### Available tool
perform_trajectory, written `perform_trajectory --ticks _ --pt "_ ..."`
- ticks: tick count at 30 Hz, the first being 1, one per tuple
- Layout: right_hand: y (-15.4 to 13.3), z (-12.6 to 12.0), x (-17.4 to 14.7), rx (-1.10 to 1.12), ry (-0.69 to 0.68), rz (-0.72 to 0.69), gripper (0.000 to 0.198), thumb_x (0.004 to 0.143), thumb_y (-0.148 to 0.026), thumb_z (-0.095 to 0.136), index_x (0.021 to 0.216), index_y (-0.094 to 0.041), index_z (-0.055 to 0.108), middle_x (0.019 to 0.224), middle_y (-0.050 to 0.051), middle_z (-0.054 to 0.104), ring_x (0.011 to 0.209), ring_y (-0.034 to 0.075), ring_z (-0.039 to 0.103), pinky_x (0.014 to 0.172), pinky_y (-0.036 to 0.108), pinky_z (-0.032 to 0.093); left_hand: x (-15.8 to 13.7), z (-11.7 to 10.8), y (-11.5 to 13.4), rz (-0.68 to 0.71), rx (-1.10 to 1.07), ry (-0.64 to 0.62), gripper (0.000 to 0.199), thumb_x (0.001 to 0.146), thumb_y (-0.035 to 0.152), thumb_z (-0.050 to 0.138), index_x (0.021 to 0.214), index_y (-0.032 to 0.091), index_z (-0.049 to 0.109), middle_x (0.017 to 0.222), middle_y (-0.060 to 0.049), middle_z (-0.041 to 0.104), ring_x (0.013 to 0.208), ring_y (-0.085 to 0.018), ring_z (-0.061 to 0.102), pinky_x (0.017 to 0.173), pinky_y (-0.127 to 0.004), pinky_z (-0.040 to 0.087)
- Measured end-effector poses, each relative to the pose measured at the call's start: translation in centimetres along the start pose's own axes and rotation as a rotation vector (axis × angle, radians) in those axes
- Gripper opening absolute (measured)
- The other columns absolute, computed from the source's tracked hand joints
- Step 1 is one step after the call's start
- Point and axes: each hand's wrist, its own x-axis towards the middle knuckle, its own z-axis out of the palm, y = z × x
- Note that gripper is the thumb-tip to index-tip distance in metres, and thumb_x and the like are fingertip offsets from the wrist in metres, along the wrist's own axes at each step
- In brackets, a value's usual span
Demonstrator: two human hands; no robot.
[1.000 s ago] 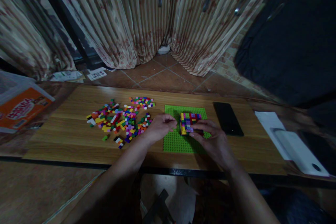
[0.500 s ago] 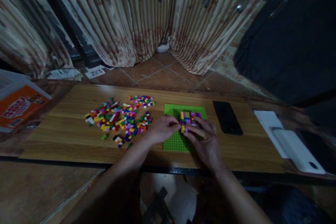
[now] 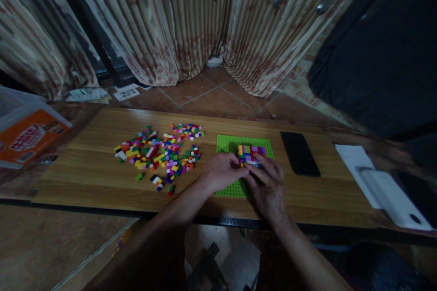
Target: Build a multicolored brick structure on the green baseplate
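Observation:
A block of multicoloured building bricks (image 3: 251, 150) rests on the green studded baseplate (image 3: 225, 143), right of the plate's middle. At its near left corner is my left hand (image 3: 220, 172), fingers curled and thumb pressed against the near side. My right hand (image 3: 269, 182) grips the block from the right and front, with fingertips over its top and its thumb close to the left thumb. The fingers hide the block's near side, and any small brick between the fingertips cannot be made out.
Loose coloured bricks (image 3: 170, 159) lie spread left of the baseplate, with a few strays near the front. Right of the plate are a black phone (image 3: 299, 153), a paper sheet (image 3: 355, 163) and a white device (image 3: 392, 195). A plastic tub (image 3: 37, 134) stands at the far left.
My left hand has shifted right, its thumb going from the block's left side to its near edge. My right hand stays on the block. The whole view has shifted slightly.

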Motion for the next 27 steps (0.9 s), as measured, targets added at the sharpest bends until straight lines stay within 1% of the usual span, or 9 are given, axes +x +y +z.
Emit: perform_trajectory --ticks 4,9,20,23,27 --pt "0.2 0.0 0.0 -0.001 -0.003 -0.021 0.033 0.085 -0.023 0.066 0.115 -0.036 0.065 0.13 0.003 0.06 0.119 0.024 0.05 0.098 0.05 0.043 0.1 0.0 0.1 -0.048 0.011 -0.004 0.023 0.066 0.043 0.072 0.07 0.021 0.069 0.073 -0.002 0.069 0.067 -0.018 0.06 0.056 -0.027 0.037" --pt "0.5 -0.1 -0.1 0.007 -0.021 -0.03 0.035 0.084 -0.023 0.067 0.117 -0.035 0.064 0.132 0.003 0.058 0.12 0.024 0.05 0.098 0.051 0.043 0.4 0.0 0.1 -0.08 -0.015 -0.03 0.02 0.064 0.04 0.073 0.069 0.021 0.068 0.07 -0.001 0.068 0.065 -0.017 0.059 0.057 -0.027 0.038" --pt "0.2 -0.3 0.3 0.033 -0.015 -0.015 0.031 0.084 -0.024 0.066 0.114 -0.033 0.066 0.129 0.004 0.059 0.117 0.023 0.051 0.097 0.049 0.045 0.2 -0.4 1.0 -0.13 0.147 -0.051 0.021 0.07 0.042 0.067 0.074 0.022 0.07 0.071 0.0 0.068 0.067 -0.017 0.061 0.055 -0.026 0.037" --pt "0.3 -0.7 0.5 0.035 -0.05 0.008 0.03 0.084 -0.025 0.066 0.113 -0.033 0.067 0.129 0.004 0.06 0.116 0.024 0.051 0.097 0.049 0.045 0.3 -0.4 0.5 -0.113 0.123 -0.056 0.025 0.07 0.045 0.068 0.077 0.022 0.07 0.075 0.0 0.069 0.069 -0.016 0.062 0.057 -0.026 0.039" --pt "0.1 -1.3 0.9 0.018 -0.111 0.069 0.032 0.082 -0.029 0.068 0.113 -0.031 0.067 0.126 0.005 0.062 0.115 0.025 0.052 0.098 0.05 0.045 0.5 -0.5 -0.7 -0.047 0.008 -0.103 0.028 0.069 0.046 0.071 0.081 0.02 0.069 0.079 -0.002 0.07 0.071 -0.016 0.062 0.062 -0.027 0.044"
